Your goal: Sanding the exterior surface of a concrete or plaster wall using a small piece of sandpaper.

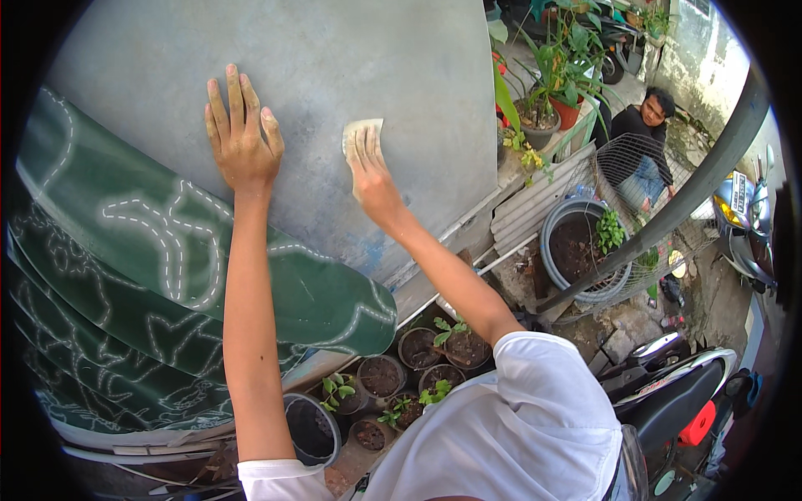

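Observation:
A wide grey panel (334, 50) with a smooth, mottled surface fills the upper middle. Flat against it on the left lies my left hand (241, 138), fingers stretched and thumb apart, with pale dust on the skin and nothing held. To its right, my right hand (376, 179) presses a small cream piece of sandpaper (375, 127) to the panel. Its fingers lie over the sheet, whose upper edge sticks out past the fingertips. Below the hands, a green sheet (309, 292) with white dashed lines is rolled and folded along the panel's lower edge.
Potted seedlings (380, 376) and a dark bucket (311, 426) stand below the panel. At right are a large grey planter (553, 250), wire mesh (618, 179), a curved dark pole (660, 225) and a seated person (639, 138). Motorbikes stand at the lower right (668, 397) and far right (739, 221).

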